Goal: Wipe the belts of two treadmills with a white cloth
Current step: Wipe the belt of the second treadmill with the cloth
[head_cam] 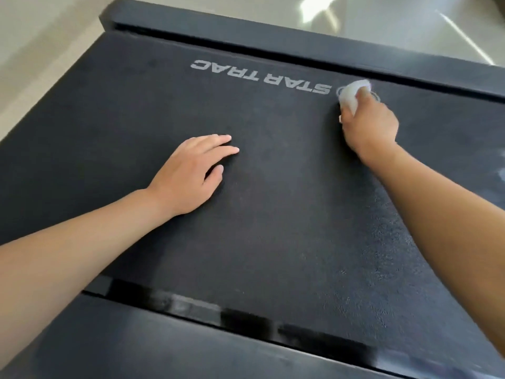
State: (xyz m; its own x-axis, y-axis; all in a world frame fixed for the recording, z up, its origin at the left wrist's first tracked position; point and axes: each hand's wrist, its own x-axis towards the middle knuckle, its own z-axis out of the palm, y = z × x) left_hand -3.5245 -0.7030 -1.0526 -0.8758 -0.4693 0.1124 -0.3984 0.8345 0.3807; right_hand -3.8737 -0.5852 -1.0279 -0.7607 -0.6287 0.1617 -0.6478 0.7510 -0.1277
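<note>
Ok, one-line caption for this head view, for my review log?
Right hand presses a white cloth on the treadmill belt beside the STAR TRAC logo; left hand rests flat.

Black textured belt point(273, 214) with grey lettering point(259, 76), white cloth point(352, 95), glossy beige floor point(41, 50)

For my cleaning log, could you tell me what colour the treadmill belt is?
Black, with grey STAR TRAC lettering; the belt shows best in the head view.
</note>
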